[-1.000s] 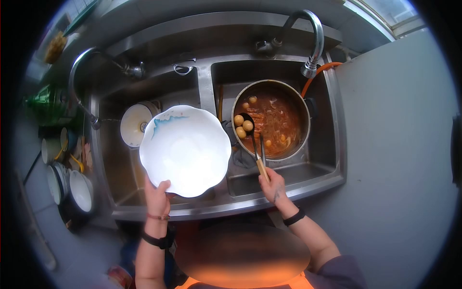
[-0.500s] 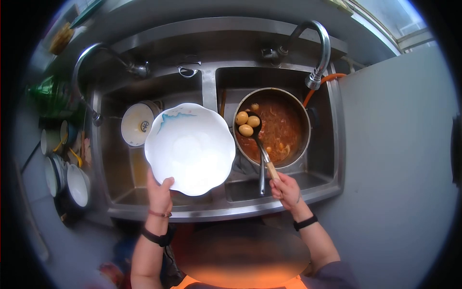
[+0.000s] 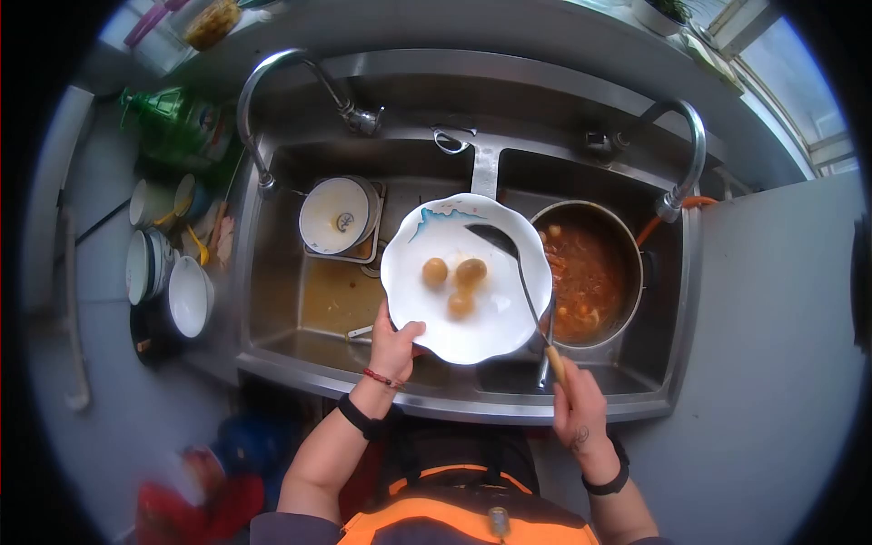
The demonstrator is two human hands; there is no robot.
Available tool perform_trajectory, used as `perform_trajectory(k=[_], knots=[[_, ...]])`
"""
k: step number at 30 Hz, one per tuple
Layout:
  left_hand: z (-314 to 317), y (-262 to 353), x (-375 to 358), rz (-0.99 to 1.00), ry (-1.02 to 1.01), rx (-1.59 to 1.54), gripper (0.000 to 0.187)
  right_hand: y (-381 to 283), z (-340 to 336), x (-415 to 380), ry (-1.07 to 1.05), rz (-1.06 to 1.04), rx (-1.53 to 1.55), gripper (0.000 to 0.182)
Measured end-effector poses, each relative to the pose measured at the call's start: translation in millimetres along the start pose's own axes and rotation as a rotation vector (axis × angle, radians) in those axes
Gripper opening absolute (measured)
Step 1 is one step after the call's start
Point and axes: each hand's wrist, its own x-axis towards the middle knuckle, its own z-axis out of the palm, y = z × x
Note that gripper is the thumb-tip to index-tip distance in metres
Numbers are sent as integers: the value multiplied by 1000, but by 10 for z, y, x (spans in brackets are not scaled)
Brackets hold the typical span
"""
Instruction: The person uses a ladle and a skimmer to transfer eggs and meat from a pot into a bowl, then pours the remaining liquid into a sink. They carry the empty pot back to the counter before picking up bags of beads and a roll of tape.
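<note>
My left hand grips the lower left rim of a white bowl with a wavy edge and a blue pattern. Three brown eggs lie inside it, slightly blurred. In my right hand is the wooden handle of a ladle; its dark head is tipped over the bowl's upper right part, beside the eggs. To the right of the bowl, a pot of reddish-brown stew sits in the right sink basin, partly covered by the bowl.
Stacked bowls stand in the left basin. Curved faucets rise behind both basins. More bowls and a green bottle are left of the sink. A metal handle stands between bowl and pot.
The ladle has moved left from above the pot to the bowl and tipped. The eggs have gone from the ladle into the bowl. The whole view has shifted.
</note>
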Motion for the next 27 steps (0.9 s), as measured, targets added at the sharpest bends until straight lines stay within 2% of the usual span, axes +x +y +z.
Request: perform_trajectory(k=[1, 3, 5, 8, 10, 11, 13, 15, 18, 20, 22, 23, 24, 25, 27], knots=[[-56, -18, -4, -6, 0, -3, 57, 15, -6, -4, -3, 4, -4, 42], [-161, -53, -22, 10, 27, -34, 57, 100, -101, -41, 194, -58, -126, 41], [-343, -86, -32, 56, -9, -40, 56, 312, -188, -111, 216, 54, -159, 40], [-453, 89, -145, 86, 0, 2, 58, 1018, -35, -254, 245, 205, -299, 41], [-558, 191, -196, 98, 9, 83, 58, 1549, 209, -375, 178, 393, -364, 42], [-590, 225, -220, 123, 11, 107, 58, 1683, 274, -401, 183, 401, -374, 42], [-579, 344, -316, 119, 25, 96, 59, 1808, 367, -421, 82, 547, -371, 44], [-652, 376, -371, 109, 40, 97, 60, 1851, 392, -466, 76, 594, -369, 45], [-742, 398, -428, 131, 58, 123, 63, 1818, 376, -505, 106, 510, -495, 44], [-723, 437, -468, 105, 53, 100, 63, 1529, 365, -351, 251, 238, -654, 47], [-757, 445, -530, 71, 61, 89, 63, 1331, 702, -265, 128, 474, -266, 52], [-764, 438, -546, 69, 69, 90, 64, 1063, 701, -82, -85, 812, 81, 56], [-754, 428, -550, 70, 75, 86, 64, 1432, 1122, -230, -10, 785, 213, 42], [-734, 426, -552, 75, 69, 84, 64, 1421, 1146, -167, -4, 782, 212, 42], [-714, 430, -576, 76, 75, 66, 63, 1336, 1155, 18, -72, 1164, 1392, 24]])
